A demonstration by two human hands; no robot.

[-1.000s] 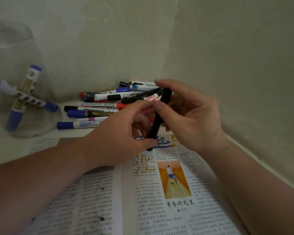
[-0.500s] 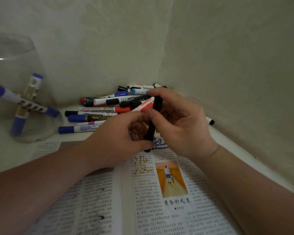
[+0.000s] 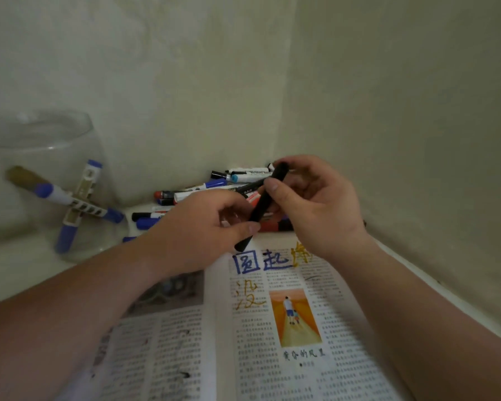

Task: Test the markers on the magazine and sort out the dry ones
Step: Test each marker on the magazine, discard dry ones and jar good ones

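A black marker slants between both hands above the top edge of the open magazine. My right hand pinches its upper end with thumb and fingers. My left hand grips its lower end, fingers curled round it. Blue and yellow test scribbles mark the right page. A pile of markers in blue, red, black and white lies in the corner behind the hands, partly hidden by them.
A clear glass bowl at the left holds three markers. Walls close in behind and on the right. The magazine covers most of the white surface in front of me.
The view has tilted up and the bowl sits lower in frame. Both hands keep hold of the black marker, which leans more to the right now, with more of the blue scribbles showing.
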